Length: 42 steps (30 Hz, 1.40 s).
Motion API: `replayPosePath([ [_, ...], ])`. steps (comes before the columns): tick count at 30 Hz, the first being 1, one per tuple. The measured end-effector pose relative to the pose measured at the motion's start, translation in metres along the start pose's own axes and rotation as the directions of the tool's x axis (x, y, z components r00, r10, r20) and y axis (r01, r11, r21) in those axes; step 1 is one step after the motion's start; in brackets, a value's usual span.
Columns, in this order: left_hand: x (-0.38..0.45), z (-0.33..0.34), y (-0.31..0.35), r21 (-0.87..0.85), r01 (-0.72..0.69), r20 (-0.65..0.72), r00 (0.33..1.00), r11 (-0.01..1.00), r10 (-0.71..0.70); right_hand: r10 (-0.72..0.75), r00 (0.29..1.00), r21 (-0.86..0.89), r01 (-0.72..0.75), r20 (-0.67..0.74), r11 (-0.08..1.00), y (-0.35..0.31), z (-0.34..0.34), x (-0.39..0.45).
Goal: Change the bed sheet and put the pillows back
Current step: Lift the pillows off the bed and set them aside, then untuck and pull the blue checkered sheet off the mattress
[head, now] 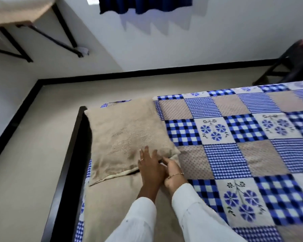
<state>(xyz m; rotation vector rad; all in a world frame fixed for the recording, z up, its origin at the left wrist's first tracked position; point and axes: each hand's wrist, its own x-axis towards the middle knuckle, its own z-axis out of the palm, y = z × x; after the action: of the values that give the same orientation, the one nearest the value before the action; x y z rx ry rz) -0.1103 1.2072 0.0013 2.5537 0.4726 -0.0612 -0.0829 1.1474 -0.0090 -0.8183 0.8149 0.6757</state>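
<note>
A blue, white and beige patchwork bed sheet [234, 137] covers the bed. A beige pillow [126, 135] lies at the head of the bed against the dark headboard [72, 154]. A second beige pillow [112, 206] lies nearer to me, partly under my arms. My left hand [150, 165] rests flat with straight fingers on the far pillow's near corner. My right hand [172, 169] pinches the edge of that same corner, its fingertips tucked under the fabric.
A table with black legs [42, 35] stands at the back left, draped in beige cloth. A dark chair [290, 65] stands at the right beyond the bed. Dark blue curtain [143, 4] hangs on the far wall. Beige floor [24, 154] runs left of the bed.
</note>
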Motion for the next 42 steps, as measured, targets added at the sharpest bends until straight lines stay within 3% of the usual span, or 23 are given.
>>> replayPosePath([
  [5,-0.055,0.034,0.110,-0.058,-0.113,0.135,0.984,0.992,0.120,-0.121,0.992,0.138,0.126,-0.045,0.982,-0.083,-0.105,-0.074],
  [10,-0.131,0.088,0.249,-0.236,-0.227,0.186,0.944,0.945,0.273,-0.253,0.962,0.230,0.270,-0.098,0.935,-0.167,-0.243,-0.160],
  [18,-0.264,0.191,0.469,-0.402,-0.179,0.330,0.887,0.898,0.324,-0.390,0.858,0.319,0.492,-0.334,0.810,-0.263,-0.481,-0.298],
  [26,-0.346,0.326,0.624,-0.423,-0.299,0.535,0.680,0.856,0.502,-0.377,0.764,0.415,0.615,-0.524,0.670,-0.314,-0.663,-0.349],
  [30,-0.375,0.387,0.697,-0.424,-0.299,0.602,0.612,0.855,0.513,-0.360,0.702,0.399,0.670,-0.614,0.626,-0.350,-0.748,-0.355],
  [33,-0.382,0.425,0.761,-0.384,-0.435,0.637,0.514,0.814,0.575,-0.337,0.640,0.363,0.709,-0.690,0.604,-0.392,-0.820,-0.347],
  [37,-0.375,0.481,0.839,-0.316,-0.588,0.693,0.393,0.744,0.605,-0.266,0.636,0.317,0.650,-0.725,0.691,-0.449,-0.888,-0.340],
  [42,-0.370,0.550,0.917,-0.246,-0.767,0.729,0.257,0.593,0.634,-0.241,0.530,0.128,0.566,-0.813,0.814,-0.513,-0.967,-0.319],
])
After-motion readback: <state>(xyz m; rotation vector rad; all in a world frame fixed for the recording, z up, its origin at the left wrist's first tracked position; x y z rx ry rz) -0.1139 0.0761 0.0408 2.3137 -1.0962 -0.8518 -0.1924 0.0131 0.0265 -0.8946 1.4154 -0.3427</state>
